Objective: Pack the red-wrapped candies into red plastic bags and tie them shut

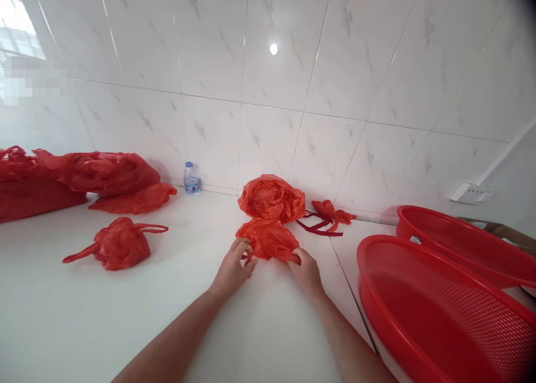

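**Bare left hand [232,266] and bare right hand [307,271] pinch a crumpled orange-red plastic bag [270,238]**

The left thumb and fingers curl nearly closed on its left edge; the right hand nips the right corner, some fingertips hidden. The bag lies on the white tabletop [263,327]; its contents cannot be told. At its 12 o'clock sits a rounder crumpled red plastic bag [272,199], its lower edge covered. Flat dark-red strips [320,226] at 2 o'clock are partly hidden. At 10 o'clock stands a clear blue-capped plastic bottle [191,181], its label unreadable; farther out, a red bag pile [104,173] is cut off. At 4 o'clock, a red plastic mesh basket [464,299], also cut off, partly hides another red basket [456,235].
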Motion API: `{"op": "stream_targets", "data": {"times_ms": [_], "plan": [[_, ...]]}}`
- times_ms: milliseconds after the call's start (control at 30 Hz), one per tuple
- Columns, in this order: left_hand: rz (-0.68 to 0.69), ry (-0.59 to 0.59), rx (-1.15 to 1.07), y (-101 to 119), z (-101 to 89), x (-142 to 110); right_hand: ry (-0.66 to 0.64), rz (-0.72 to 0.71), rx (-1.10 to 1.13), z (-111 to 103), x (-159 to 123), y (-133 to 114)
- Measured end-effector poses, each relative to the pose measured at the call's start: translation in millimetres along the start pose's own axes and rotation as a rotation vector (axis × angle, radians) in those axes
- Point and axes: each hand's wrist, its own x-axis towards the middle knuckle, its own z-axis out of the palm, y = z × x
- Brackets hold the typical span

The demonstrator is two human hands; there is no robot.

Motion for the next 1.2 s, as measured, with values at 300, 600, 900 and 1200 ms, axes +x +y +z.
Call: {"op": "stream_targets", "data": {"times_ms": [300,600,900,1200], "plan": [[-0.252,0.158,0.163,-30,-27.3,12,0.036,0.338,0.782,-3,13,13],[-0.258,0.191,0.256,-45,-42.7,22,0.077,0.608,1.377,-26,22,25],[-0.529,0.146,-0.085,-39,-34.2,23,0.056,0.609,1.354,-31,16,17],[-0.631,0.098,-1.104,-16,-30.5,20,-0.05,0.642,1.325,-29,8,12]]}}
